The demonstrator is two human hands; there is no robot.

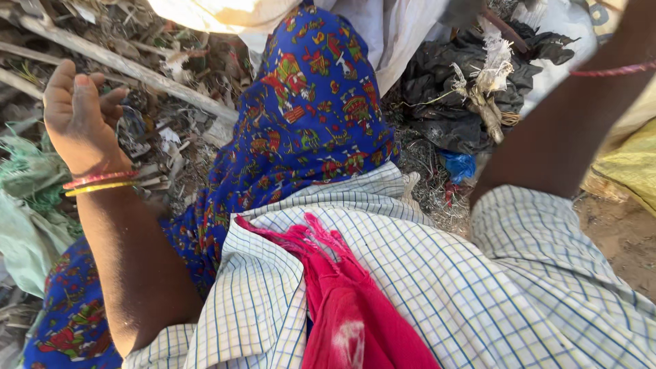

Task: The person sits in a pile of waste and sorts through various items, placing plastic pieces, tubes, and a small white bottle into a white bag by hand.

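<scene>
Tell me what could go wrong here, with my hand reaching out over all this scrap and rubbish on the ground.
1. The bare left hand hovers open over a heap of grey sticks and scrap litter; splinters or sharp bits might cut it.
2. The loose red fringed cloth hanging over the checked shirt could snag on that debris.
3. The right hand is out of view past the frame's top edge, so what it touches near the crumpled black plastic sheet cannot be checked.

Outdoor site, direct sunlight. Bare brown dirt ground (625, 239) at right. Dry sticks (123, 65) and litter at upper left. Crumpled black plastic sheeting (437, 82) at upper centre. White sacks (403, 27) above. Yellow sack (632, 164) at right edge.
</scene>
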